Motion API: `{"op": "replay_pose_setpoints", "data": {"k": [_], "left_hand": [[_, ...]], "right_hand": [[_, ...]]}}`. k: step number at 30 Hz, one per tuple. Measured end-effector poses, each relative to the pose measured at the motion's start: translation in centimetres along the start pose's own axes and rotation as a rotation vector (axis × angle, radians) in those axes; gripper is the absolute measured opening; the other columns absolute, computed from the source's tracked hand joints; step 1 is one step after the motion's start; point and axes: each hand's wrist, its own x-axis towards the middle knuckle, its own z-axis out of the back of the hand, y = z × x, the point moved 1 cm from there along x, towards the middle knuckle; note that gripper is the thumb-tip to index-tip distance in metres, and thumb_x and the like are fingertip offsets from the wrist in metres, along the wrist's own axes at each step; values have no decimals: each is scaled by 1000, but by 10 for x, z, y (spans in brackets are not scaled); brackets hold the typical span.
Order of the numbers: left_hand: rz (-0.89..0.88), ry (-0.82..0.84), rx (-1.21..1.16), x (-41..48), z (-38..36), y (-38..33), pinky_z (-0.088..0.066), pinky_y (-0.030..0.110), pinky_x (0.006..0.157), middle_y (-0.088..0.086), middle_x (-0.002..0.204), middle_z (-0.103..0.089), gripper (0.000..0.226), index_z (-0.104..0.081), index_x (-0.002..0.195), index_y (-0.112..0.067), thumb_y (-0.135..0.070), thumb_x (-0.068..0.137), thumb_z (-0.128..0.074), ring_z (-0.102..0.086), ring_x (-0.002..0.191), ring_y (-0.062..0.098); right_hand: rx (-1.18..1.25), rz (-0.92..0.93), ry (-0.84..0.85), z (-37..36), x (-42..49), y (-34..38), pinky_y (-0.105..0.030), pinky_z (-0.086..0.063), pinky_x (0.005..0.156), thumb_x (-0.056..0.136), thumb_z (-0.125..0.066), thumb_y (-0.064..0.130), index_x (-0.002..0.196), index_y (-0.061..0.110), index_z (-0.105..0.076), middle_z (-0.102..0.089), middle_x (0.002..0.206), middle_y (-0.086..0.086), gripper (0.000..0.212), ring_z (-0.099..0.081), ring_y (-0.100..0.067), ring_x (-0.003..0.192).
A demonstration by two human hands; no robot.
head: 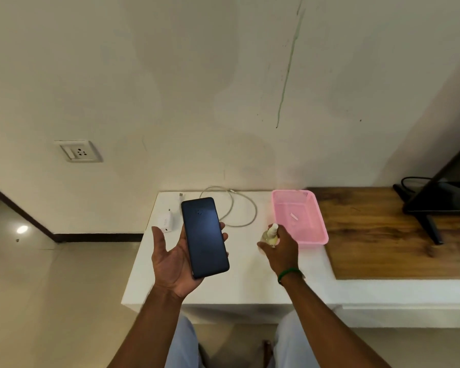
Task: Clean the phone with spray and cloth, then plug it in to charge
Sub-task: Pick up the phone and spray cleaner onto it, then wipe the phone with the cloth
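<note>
Landmark: phone.

Wall [223,75] behind the phone, with a socket [79,152] up and left of it; nothing is plugged in there.

Counter [223,285], white, below the phone. Right of it, a wood slab [383,235] with a dark screen stand [433,208] at its far end.

Pink tray [299,217] on the counter right of the phone. A small pale strip lies in it; no cloth is visible there or anywhere else in view.

Cable [246,208] coiled loose on the counter behind and right of the phone, one end free near the wall. White charger [165,221] just left of the phone's top edge, on the counter, not joined to the cable as far as I can tell.

Phone [205,237]: dark face up, lying across the left hand [173,264], above the counter. Left grip: palm up, fingers curled at the far edge, thumb spread free; a cradle, not a pinch.

Right hand [280,247] right of the phone. Right grip: closed round a small spray bottle [271,233], nozzle up.

Progress, judged: early. The face looks dry, so spraying is likely the step in hand. Left to do: spray, wipe, join the charger, cable and socket, and plug in the phone.
</note>
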Motion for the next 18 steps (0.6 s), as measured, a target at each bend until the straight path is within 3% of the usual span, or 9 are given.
{"op": "replay_pose_setpoints", "data": {"k": [8, 18], "left_hand": [[42, -72, 9, 11, 20, 11, -21, 55, 113, 13, 156, -29, 98, -32, 148, -28, -83, 70, -51, -27, 142, 38], [81, -102, -2, 22, 30, 15, -23, 56, 113, 14, 154, -32, 96, -32, 148, -31, -84, 70, -50, -26, 143, 38]], "right_hand": [[-89, -125, -7, -33, 1, -54, -34, -45, 93, 71, -80, 14, 117, 11, -59, -65, 113, -7, 50, -58, -26, 106], [-126, -134, 10, -42, 7, -67, -32, -45, 95, 75, -78, 24, 118, 18, -57, -65, 113, -2, 48, -59, -21, 105]]}}
